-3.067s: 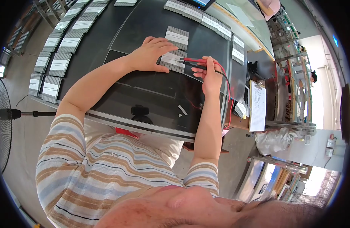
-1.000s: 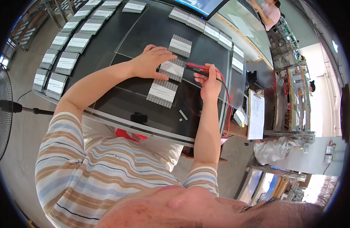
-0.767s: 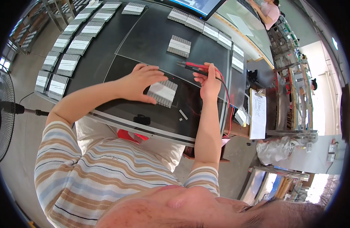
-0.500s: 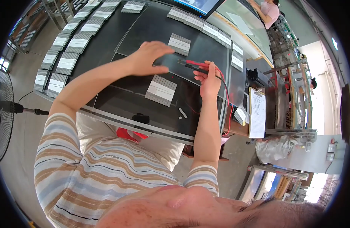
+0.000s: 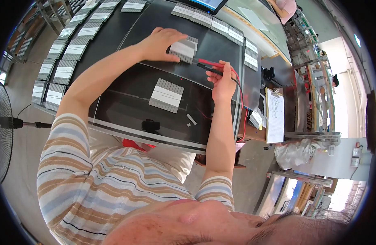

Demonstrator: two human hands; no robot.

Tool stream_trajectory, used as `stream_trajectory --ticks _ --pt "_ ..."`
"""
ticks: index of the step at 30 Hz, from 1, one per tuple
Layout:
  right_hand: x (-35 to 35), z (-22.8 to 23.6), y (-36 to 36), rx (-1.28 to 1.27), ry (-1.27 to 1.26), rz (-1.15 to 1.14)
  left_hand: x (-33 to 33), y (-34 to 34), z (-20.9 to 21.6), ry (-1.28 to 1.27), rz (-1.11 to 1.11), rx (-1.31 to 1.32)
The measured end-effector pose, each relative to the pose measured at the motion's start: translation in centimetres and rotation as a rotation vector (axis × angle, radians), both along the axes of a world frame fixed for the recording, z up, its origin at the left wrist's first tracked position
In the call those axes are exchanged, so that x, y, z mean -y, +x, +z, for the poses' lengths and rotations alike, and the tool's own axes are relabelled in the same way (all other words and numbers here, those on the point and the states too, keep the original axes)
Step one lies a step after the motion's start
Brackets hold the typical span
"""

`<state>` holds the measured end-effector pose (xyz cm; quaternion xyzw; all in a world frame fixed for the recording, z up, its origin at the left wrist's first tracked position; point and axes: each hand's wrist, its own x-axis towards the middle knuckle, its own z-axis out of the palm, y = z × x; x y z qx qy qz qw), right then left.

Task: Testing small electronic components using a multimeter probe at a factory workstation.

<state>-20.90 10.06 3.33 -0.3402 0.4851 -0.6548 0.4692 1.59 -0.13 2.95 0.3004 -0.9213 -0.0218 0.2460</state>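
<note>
One grey-and-white block [image 5: 166, 96] lies on the near part of the dark table [image 5: 126, 107], with a small pale strip [image 5: 191, 119] beside it. Beyond, the right hand [image 5: 223, 83] is closed around a red probe [image 5: 211, 63] and a black probe [image 5: 209, 69], tips toward a second block [image 5: 184, 50], whose left side the left hand [image 5: 160, 45] spans, thumb and fingers wide apart; whether it grips cannot be told. Farthest are a row of blocks [image 5: 202, 17] and a screen [image 5: 211, 3].

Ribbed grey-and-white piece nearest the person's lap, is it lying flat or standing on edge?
Lying flat: the ribbed grey-and-white piece rests on the black tabletop with its broad face turned up.
</note>
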Motion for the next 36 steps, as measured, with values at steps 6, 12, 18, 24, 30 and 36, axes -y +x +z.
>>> stream_trajectory --ticks 6,12,18,24,30,36 --pt "0.1 -0.1 0.7 -0.081 0.066 0.107 -4.6 1.3 -0.8 0.120 -0.025 -0.016" --pt "0.1 -0.4 1.4 -0.147 0.057 0.123 -4.8 1.5 -1.0 0.130 -0.012 -0.038" --pt "0.1 -0.6 1.7 -0.148 0.053 0.119 -4.9 1.4 -1.0 0.129 -0.009 -0.029" --pt "0.1 -0.6 1.8 -0.138 0.037 0.123 -5.0 1.4 -0.9 0.126 0.000 -0.025" --pt "0.0 -0.4 1.6 -0.093 0.042 0.106 -5.3 1.9 -0.6 0.130 -0.004 -0.018" --pt "0.0 -0.3 1.1 -0.053 0.018 0.054 -9.9 2.8 1.1 0.223 -0.118 0.066"
